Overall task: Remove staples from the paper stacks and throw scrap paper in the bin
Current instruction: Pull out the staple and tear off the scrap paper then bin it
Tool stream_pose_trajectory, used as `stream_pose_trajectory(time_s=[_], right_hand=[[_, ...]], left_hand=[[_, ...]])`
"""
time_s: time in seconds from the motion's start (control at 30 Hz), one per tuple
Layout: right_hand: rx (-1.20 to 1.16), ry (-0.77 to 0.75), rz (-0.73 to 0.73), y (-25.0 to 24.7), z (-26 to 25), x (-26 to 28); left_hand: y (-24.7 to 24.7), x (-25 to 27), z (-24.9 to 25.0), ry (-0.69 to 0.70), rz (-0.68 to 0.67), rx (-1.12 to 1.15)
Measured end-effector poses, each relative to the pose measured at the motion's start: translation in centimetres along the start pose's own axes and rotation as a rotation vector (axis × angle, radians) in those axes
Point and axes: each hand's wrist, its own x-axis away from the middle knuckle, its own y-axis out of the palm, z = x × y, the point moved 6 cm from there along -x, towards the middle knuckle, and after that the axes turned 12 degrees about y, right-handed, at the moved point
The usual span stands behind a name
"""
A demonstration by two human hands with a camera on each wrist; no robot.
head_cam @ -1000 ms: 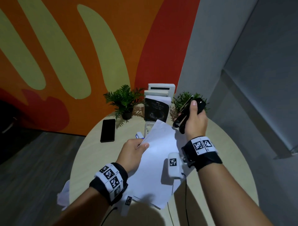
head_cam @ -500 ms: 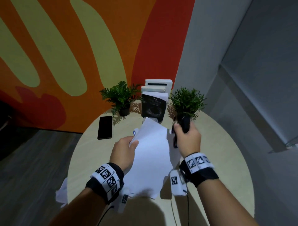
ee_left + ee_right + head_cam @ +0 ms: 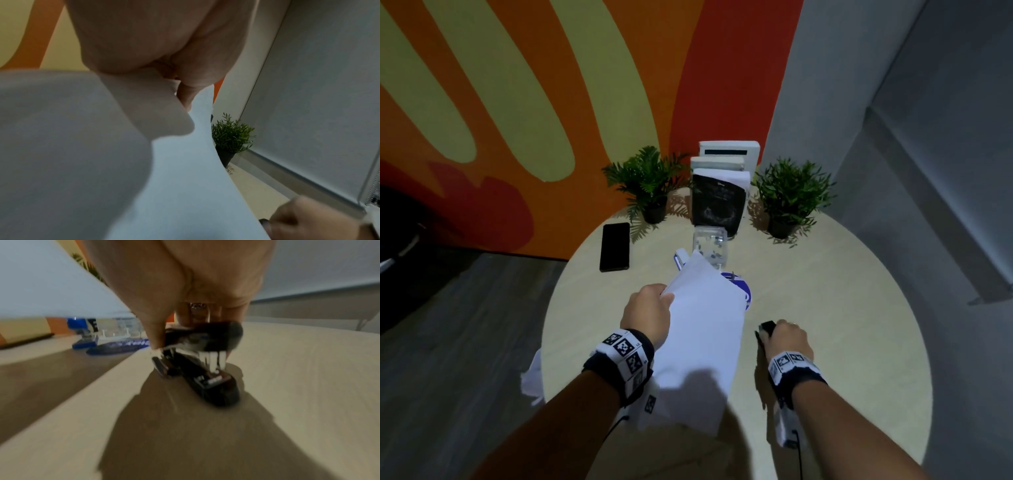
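Black plastic, the stapler is gripped by the right hand and has been lowered from chest height onto the table, so the staple is judged removed. The paper stack is pinched aloft by the left hand. A clear box and phone lie beyond; no bin is seen.

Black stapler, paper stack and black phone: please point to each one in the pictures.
black stapler point(image 3: 207, 368): right wrist view, on its metal middle.
paper stack point(image 3: 702, 329): head view, on the top sheet's middle.
black phone point(image 3: 615, 246): head view, on the screen's middle.
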Motion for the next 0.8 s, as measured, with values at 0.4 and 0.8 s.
stream_pose_trajectory(time_s=[0.4, 0.8], right_hand=[[-0.852, -0.343, 0.004, -8.8, -11.0, 5.6], [-0.802, -0.116, 0.044, -9.0, -7.1, 2.4]], left_hand=[[1.1, 0.2, 3.2, 0.171, -0.011, -0.078], [-2.4, -0.1, -0.4, 0.04, 0.079, -0.025]])
